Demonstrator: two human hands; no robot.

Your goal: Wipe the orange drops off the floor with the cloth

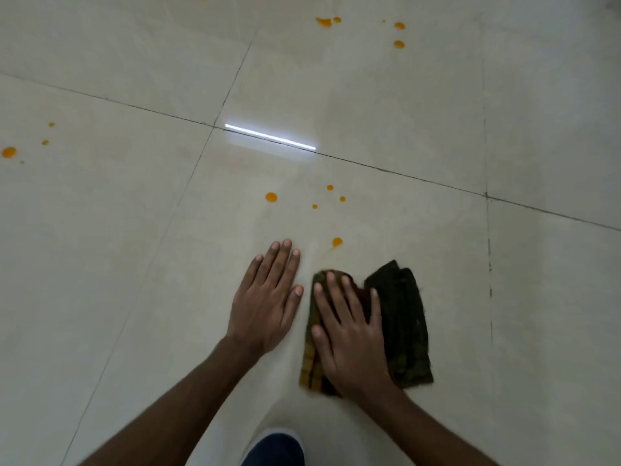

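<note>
The floor (117, 264) fills the view, pale glossy tiles crossed by dark grout lines, with a bright strip of reflected light (270, 137) near the centre. The person's 2 bare forearms reach in from the bottom edge. The cloth (403, 324), dark green with a yellowish striped edge on its left side, lies folded and flat on the tile, right of centre. The right hand (353, 338) presses down on the cloth's left half, palm flat and fingers spread apart, not gripping. The left hand (265, 304) lies flat on bare tile just beside the cloth, fingers extended and close together, holding nothing. A dark blue shoe (274, 449) with a white rim shows at the bottom edge between the arms. The orange drops (271, 197) are scattered in clusters: 5 ahead of the hands, the nearest one (337, 242) just beyond the cloth's far edge with a faint smear below it, others at the far left and along the top.
</note>
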